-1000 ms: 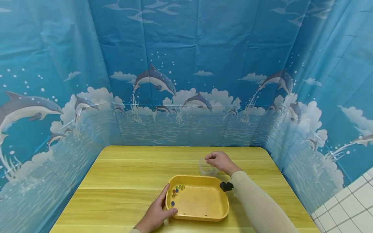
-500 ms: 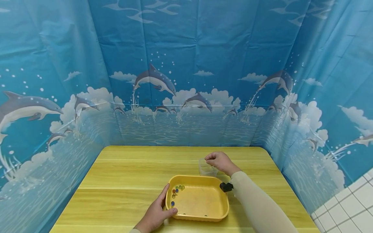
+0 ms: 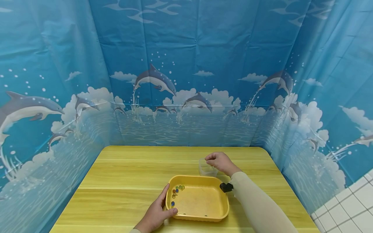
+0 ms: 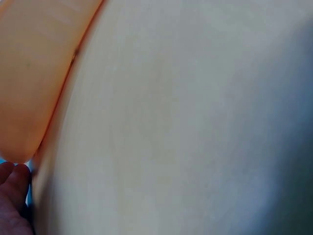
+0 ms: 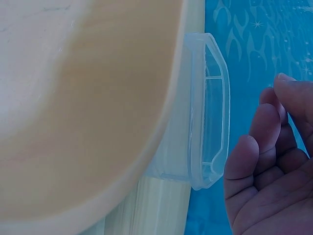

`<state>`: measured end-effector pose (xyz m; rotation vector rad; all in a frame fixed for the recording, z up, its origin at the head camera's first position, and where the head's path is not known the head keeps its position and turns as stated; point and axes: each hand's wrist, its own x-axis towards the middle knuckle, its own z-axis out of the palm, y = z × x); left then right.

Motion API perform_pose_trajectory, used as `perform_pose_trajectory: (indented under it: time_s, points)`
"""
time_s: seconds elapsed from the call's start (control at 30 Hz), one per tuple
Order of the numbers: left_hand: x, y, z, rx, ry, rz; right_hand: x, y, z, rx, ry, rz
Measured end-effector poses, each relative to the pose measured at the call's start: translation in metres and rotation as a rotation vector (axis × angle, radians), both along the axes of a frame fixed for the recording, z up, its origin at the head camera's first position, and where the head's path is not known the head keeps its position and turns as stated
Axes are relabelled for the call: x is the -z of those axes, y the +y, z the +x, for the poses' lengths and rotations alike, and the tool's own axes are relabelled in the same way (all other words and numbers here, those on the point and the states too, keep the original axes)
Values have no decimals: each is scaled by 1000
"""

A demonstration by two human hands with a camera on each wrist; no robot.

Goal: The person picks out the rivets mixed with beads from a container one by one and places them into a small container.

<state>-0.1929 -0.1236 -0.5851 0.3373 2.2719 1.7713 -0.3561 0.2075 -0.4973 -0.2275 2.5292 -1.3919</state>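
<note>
My left hand [image 3: 157, 210] grips the left front corner of a yellow plastic tray [image 3: 204, 197], thumb over the rim and fingers along the outer side. Several small glass marbles [image 3: 174, 191], blue, green, amber and reddish, lie along the tray's left end. Behind the tray stands a small clear plastic container [image 3: 205, 171]. My right hand [image 3: 221, 161] hovers over its right side. In the right wrist view the right hand [image 5: 274, 181] has curled fingers, thumb tip close to the index fingertip, and nothing shows between them. The container [image 5: 212, 107] is beside those fingers, apart from them.
The yellow wooden table [image 3: 131, 171] extends around the tray. A blue curtain [image 3: 175, 129] printed with dolphins encloses its back and sides. A black wrist camera [image 3: 226, 186] on my right sleeve overlaps the tray's right rim.
</note>
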Motion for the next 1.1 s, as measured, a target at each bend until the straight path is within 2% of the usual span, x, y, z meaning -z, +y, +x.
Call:
perform_pose_trajectory:
  time_s: [0.83, 1.1]
  points:
    - [-1, 0, 0, 5, 7, -10, -2, 1, 2, 9, 18, 23]
    - [-2, -2, 0, 4, 25, -33, -10, -10, 8, -23, 62, 64]
